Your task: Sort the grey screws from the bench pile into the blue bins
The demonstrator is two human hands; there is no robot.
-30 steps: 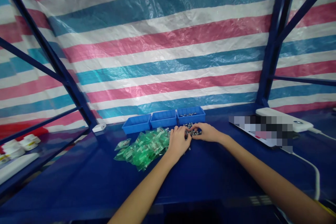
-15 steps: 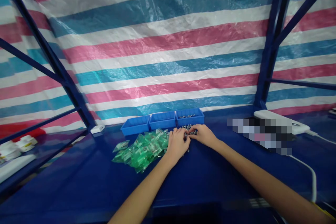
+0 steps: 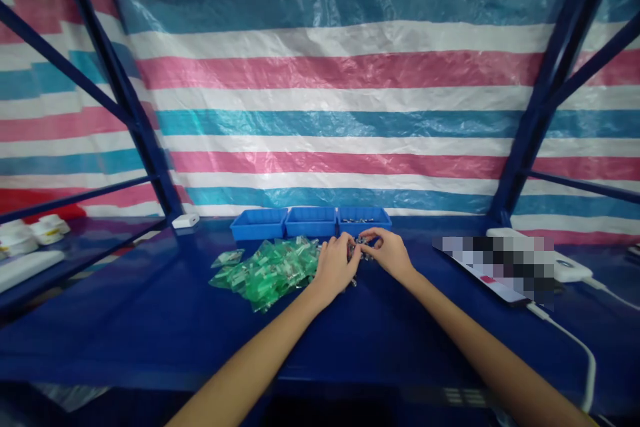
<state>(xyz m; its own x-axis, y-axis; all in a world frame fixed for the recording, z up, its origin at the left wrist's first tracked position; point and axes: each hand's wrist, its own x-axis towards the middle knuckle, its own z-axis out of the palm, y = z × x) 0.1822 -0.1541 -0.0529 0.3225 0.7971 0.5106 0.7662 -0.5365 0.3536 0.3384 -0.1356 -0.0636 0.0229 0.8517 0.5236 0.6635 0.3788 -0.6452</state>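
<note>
Small shiny metal pieces [image 3: 369,255], perhaps screws, lie in a loose pile on the blue table between my two hands. My left hand [image 3: 336,261] is closed at the pile's left side, its fingers curled down and its thumb toward the right hand. What it grips is hidden. From the right, my right hand [image 3: 389,252] reaches in with thumb and forefinger pinched together at the pieces; whatever lies in the pinch is too small to name. Left of my left hand, a heap of green-and-clear plastic packets [image 3: 267,273] spreads out, partly covered by that hand.
Three blue bins stand in a row behind: a left bin [image 3: 260,233], a middle bin [image 3: 311,230], and a right bin [image 3: 365,227] with small metal pieces inside. A phone [image 3: 463,260] on a white cable and a white device [image 3: 570,270] lie right. A white adapter [image 3: 185,221] sits back left.
The camera view has tilted and levelled slightly. Both hands stay at the metal pieces, with only small finger movements.
</note>
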